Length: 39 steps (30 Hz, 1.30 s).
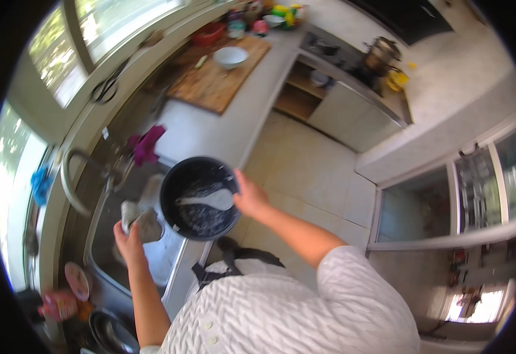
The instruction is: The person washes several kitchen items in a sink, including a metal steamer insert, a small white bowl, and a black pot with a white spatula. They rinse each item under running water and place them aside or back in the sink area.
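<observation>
My right hand (251, 194) grips the rim of a dark round inner pot (169, 177), held tilted beside the sink edge. Inside the pot lie a pale rice paddle (216, 200) and what looks like water with white bits. Over the metal sink (163, 256), my left hand (129, 243) pinches a greyish cloth (147, 223), which hangs left of the pot. The curved faucet (70, 177) stands behind the sink, and a purple cloth or glove (146, 145) lies at the sink's far corner.
A wooden cutting board (213, 88) bears a white bowl (230, 57). Beyond are a red basket (208, 34) and bottles. A metal pot (381, 55) stands on the stove. Metal bowls (113, 332) and a pink container (59, 305) are at the lower left. Scissors (105, 90) lie by the window.
</observation>
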Tool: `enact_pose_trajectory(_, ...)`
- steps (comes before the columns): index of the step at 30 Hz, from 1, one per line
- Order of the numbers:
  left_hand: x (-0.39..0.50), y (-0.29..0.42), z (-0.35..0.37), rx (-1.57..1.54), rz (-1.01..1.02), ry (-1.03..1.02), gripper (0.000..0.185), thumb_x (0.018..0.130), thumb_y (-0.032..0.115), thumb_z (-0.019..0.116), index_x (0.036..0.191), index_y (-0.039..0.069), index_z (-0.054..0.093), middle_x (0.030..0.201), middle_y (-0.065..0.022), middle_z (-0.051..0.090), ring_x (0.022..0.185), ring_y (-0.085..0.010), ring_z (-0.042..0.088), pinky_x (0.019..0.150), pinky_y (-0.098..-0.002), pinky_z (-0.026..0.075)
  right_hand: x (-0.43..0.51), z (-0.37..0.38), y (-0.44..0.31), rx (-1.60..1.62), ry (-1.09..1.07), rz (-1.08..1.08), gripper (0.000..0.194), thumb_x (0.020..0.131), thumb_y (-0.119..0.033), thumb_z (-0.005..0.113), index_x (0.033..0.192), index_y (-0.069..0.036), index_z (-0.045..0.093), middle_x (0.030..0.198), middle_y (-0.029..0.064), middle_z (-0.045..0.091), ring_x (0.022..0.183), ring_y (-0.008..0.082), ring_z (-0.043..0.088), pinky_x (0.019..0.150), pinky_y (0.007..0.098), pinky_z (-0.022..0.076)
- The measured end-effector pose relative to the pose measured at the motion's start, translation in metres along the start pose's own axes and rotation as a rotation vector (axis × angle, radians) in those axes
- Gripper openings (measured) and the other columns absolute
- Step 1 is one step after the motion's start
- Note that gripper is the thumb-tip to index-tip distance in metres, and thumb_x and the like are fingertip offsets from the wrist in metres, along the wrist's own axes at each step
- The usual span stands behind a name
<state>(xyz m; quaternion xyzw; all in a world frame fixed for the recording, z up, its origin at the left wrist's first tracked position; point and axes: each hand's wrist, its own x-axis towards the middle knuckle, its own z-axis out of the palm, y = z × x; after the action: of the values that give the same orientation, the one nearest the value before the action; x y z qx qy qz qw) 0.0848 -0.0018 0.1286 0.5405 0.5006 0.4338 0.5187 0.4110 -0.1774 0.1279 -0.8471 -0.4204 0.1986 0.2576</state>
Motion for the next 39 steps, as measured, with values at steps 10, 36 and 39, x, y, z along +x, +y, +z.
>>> enact_pose_trajectory(10, -0.037, 0.071, 0.086, 0.743, 0.804, -0.421, 0.031, 0.072, -0.005, 0.064, 0.102, 0.004, 0.061, 0.119, -0.0165, 0.064, 0.12, -0.0385, 0.055, 0.104, -0.0449, 0.041, -0.007, -0.007, -0.01, 0.0, -0.063, 0.139, 0.073, 0.085, -0.015, 0.056, 0.152, -0.017, 0.027, 0.107, 0.0182, 0.068, 0.092, 0.0383, 0.066, 0.077, 0.0486, 0.053)
enact_pose_trajectory(36, -0.09, 0.048, 0.111, 1.271, 0.528, -1.077, 0.041, 0.097, 0.044, 0.045, 0.086, 0.009, 0.064, 0.079, -0.0153, 0.07, 0.079, -0.0356, 0.069, 0.069, -0.0502, 0.052, -0.008, 0.008, -0.013, 0.055, 0.041, 0.103, 0.056, 0.088, -0.015, 0.054, 0.143, -0.015, 0.038, 0.119, 0.0167, 0.065, 0.101, 0.0389, 0.064, 0.081, 0.0502, 0.0517)
enact_pose_trajectory(39, -0.09, 0.05, 0.112, 1.29, 0.501, -1.104, 0.043, 0.099, 0.044, 0.042, 0.089, 0.009, 0.066, 0.082, -0.0149, 0.071, 0.081, -0.0361, 0.068, 0.071, -0.0505, 0.052, -0.007, 0.014, -0.009, 0.062, 0.086, 0.079, 0.056, 0.088, -0.015, 0.056, 0.142, -0.013, 0.04, 0.112, 0.0176, 0.067, 0.098, 0.0388, 0.065, 0.079, 0.0507, 0.0524)
